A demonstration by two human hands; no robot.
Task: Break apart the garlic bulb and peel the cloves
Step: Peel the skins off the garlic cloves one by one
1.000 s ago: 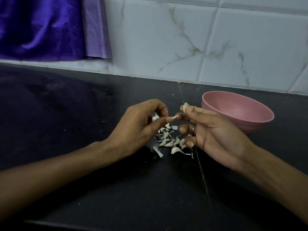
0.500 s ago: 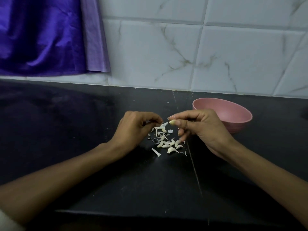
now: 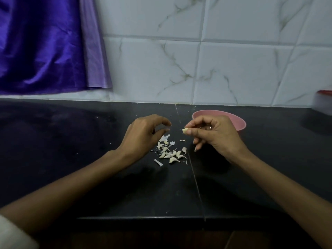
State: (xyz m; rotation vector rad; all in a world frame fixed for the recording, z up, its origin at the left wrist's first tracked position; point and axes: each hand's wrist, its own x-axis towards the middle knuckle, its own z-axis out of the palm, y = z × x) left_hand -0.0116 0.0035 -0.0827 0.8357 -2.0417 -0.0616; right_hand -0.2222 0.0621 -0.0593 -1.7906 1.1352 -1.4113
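A pale garlic clove [image 3: 185, 130] is pinched between the thumb and fingertips of my right hand [image 3: 217, 136], just above the black counter [image 3: 71, 159]. My left hand [image 3: 143, 135] hovers a short way to its left, thumb and index finger curled toward each other with a small gap and nothing visible between them. Below and between the hands lies a small pile of cloves and papery skin scraps [image 3: 170, 152]. One loose skin piece [image 3: 158, 162] sits at the pile's near left.
A pink bowl [image 3: 241, 122] stands just behind my right hand, its inside hidden. A purple cloth [image 3: 45, 47] hangs over the tiled wall at back left. A container with a red lid [image 3: 323, 103] sits at the far right edge. The counter's front edge [image 3: 143, 219] runs close to me.
My hands have drawn apart; the left no longer touches the clove in my right hand. The view has pulled back and tilted up, showing more wall.
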